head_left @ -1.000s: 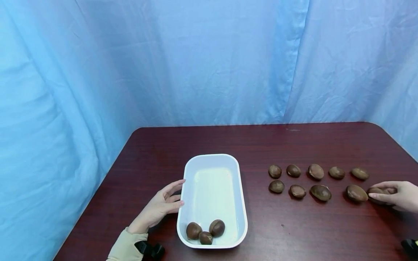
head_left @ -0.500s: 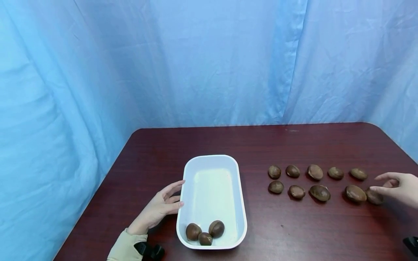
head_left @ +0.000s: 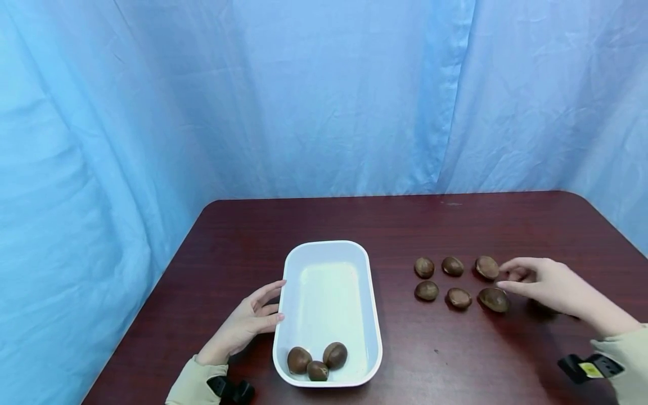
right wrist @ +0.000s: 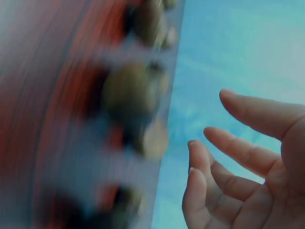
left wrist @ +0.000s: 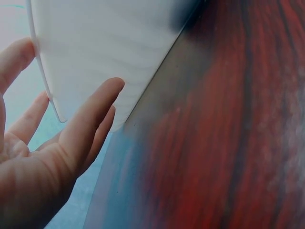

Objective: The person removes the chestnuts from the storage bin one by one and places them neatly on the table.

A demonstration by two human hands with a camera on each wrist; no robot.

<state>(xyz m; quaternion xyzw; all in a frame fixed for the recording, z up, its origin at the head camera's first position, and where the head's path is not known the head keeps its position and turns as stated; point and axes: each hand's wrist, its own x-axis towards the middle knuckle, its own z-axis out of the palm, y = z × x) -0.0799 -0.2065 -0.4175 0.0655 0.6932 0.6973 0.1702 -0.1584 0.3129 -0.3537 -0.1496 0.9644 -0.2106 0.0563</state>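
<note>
My left hand [head_left: 248,323] touches the left side of a white oblong tray [head_left: 376,315] with its fingertips; in the left wrist view its thumb [left wrist: 95,112] lies along the outer wall. Three brown rounded pieces [head_left: 335,355], like mushroom caps, sit at the tray's near end. To the right of the tray, similar pieces lie in two rows, among them a far one [head_left: 487,268] and a near one [head_left: 494,300]. Over the rows' right part hovers my right hand [head_left: 549,287], fingers loosely bent and holding nothing. It mostly hides the pieces on that side.
The dark red-brown table [head_left: 430,360] has a rounded far right corner. Blue cloth [head_left: 329,101] hangs behind it and at the left. In the right wrist view the pieces [right wrist: 131,93] are blurred.
My right hand let go of the piece at the near row's right end, rose and moved left across the rows. My left hand and the tray stay put.
</note>
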